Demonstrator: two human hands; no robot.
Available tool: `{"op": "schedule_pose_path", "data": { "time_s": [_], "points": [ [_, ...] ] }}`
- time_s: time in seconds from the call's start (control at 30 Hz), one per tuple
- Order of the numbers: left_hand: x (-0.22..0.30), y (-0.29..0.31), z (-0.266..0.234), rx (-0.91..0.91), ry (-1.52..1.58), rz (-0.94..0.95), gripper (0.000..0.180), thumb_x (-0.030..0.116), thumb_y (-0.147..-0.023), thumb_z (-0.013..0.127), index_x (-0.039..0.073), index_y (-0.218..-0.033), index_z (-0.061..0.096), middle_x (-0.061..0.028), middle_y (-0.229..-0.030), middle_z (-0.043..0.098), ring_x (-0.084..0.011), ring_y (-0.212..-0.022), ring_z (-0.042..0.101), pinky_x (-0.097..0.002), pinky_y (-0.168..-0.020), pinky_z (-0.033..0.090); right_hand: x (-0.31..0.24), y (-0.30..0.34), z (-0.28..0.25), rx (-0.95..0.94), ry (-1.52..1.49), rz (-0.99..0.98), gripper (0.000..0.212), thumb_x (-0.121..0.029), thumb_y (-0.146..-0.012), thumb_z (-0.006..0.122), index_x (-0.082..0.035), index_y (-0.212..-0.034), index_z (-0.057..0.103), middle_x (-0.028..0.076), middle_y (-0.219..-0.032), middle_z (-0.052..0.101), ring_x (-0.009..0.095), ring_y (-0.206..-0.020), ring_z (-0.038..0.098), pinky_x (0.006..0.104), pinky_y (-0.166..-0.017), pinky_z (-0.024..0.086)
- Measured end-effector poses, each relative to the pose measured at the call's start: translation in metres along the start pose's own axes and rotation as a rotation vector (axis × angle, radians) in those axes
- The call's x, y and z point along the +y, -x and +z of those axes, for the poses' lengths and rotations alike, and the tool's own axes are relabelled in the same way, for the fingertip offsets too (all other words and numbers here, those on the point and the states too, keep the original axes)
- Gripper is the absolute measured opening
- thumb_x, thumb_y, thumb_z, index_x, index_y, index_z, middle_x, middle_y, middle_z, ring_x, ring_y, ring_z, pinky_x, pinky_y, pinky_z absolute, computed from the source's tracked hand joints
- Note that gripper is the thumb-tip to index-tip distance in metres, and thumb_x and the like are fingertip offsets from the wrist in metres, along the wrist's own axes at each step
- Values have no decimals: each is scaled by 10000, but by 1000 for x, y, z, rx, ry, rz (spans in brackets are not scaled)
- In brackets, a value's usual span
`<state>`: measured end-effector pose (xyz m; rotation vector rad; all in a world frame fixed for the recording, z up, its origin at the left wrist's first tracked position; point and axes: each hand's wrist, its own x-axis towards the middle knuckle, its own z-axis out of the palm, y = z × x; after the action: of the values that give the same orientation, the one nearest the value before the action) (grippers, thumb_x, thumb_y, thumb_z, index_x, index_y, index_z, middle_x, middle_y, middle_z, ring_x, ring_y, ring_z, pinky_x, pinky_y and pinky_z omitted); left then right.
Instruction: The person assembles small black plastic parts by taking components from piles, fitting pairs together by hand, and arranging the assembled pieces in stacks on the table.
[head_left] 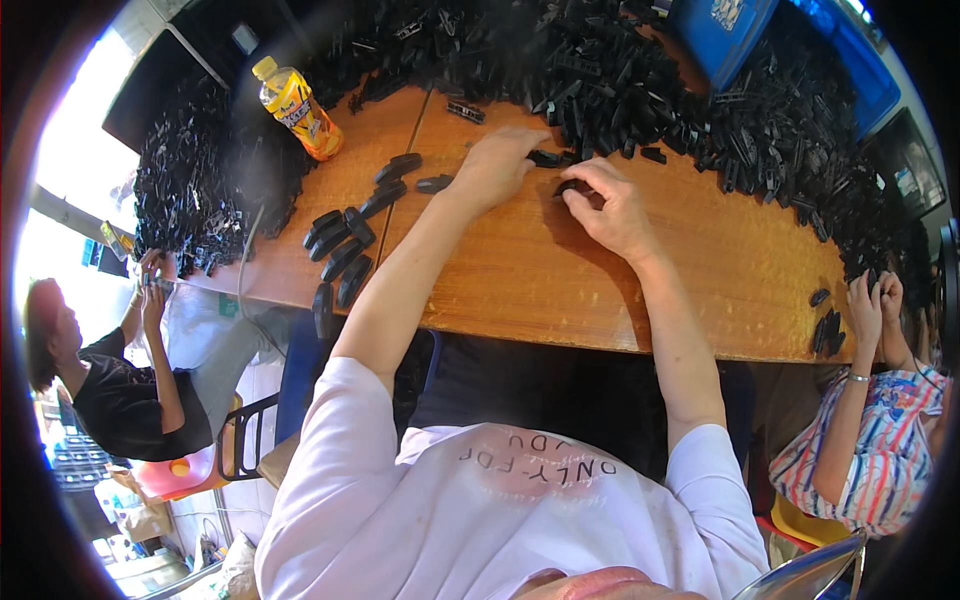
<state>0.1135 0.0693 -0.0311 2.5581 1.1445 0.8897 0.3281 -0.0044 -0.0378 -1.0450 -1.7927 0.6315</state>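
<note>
My left hand (497, 165) lies flat on the wooden table (620, 290), fingertips touching a small black plastic part (545, 158) at the edge of a big heap of black plastic parts (620, 80). My right hand (612, 205) is curled around another small black part (570, 186), pinching it against the tabletop just right of the left hand. A row of finished-looking black oblong pieces (345, 245) lies on the table to my left, running from near my left wrist toward the front edge.
A yellow drink bottle (297, 108) lies at the back left. Blue bins (725, 30) stand at the back right. One person sits at the left holding something (150, 285); another person's hands (872, 300) work at the right table end beside a few black pieces (826, 325).
</note>
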Motion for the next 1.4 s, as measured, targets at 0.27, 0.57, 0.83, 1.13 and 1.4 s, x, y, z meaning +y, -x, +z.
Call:
{"op": "schedule_pose_path", "data": {
  "time_s": [0.27, 0.57, 0.83, 1.13, 1.4],
  "points": [
    [13, 45, -24, 90, 54, -133, 237, 49, -864, 753, 50, -1100, 764, -141, -1064, 743, -356, -1088, 669, -446, -942, 529, -7, 1, 3, 6, 504, -135, 187, -98, -858, 793, -37, -1026, 738, 118, -1006, 736, 326, -991, 703, 430, -847, 562],
    [9, 45, -28, -45, 338, -208, 247, 14, -861, 774, 42, -1107, 786, -123, -1016, 767, -258, -918, 729, -366, -821, 565, -1, 2, 11, -32, 286, -62, 158, -109, -856, 792, -26, -986, 756, 133, -911, 696, 349, -916, 677, 430, -795, 528],
    [14, 43, -29, -49, 411, -260, 329, -30, -866, 755, 11, -1192, 763, -126, -1107, 789, -216, -1035, 753, -326, -911, 589, 7, 0, 14, -10, 215, -95, 141, -79, -800, 810, -17, -904, 738, 128, -880, 693, 347, -878, 659, 437, -772, 523],
    [22, 45, -30, -54, 359, -224, 399, -28, -846, 756, 25, -1240, 735, -142, -1123, 783, -237, -1057, 756, -349, -922, 590, 2, -7, 30, 46, 337, -250, 122, -119, -838, 796, -61, -934, 748, 104, -924, 698, 331, -897, 661, 430, -752, 541],
    [-3, 65, -75, -16, -316, -443, 313, 49, -943, 629, 60, -1234, 744, -192, -1210, 748, -402, -1132, 700, -461, -970, 543, 4, -14, 20, 20, 704, -228, 290, -127, -941, 723, -88, -1227, 707, 97, -1265, 654, 312, -1014, 661, 428, -837, 567]
  ]
}}
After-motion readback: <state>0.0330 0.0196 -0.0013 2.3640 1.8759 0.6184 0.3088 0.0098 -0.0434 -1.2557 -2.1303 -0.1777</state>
